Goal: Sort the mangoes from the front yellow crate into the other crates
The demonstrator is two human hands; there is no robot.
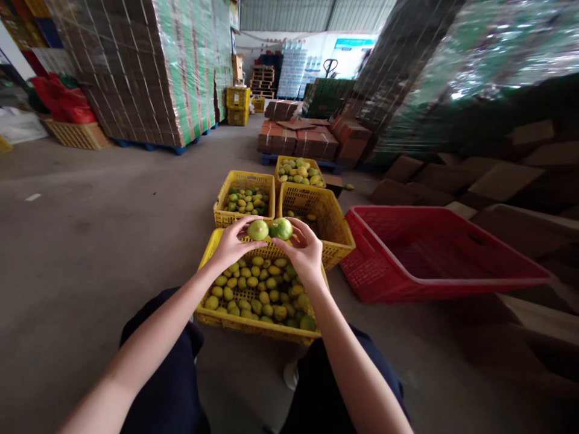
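Note:
My left hand (237, 242) is closed round a pale green lemon (258, 230), its rounded end facing me. In my right hand (304, 246) is a darker green lemon (283, 228) with a yellowish patch. The two fruits are side by side, nearly touching, above the far part of a yellow crate (253, 326). Many yellow and green lemons (265, 298) lie in that crate, spread over its slotted bottom. My hands hide part of its far rim.
Behind stand a yellow crate of lemons (220, 211) at left, one holding few lemons (341, 241) at right, and a full one (278, 181) farther back. A red crate (434, 282) is at right. Flattened cartons (506, 175) and wrapped pallets (192, 72) flank the floor.

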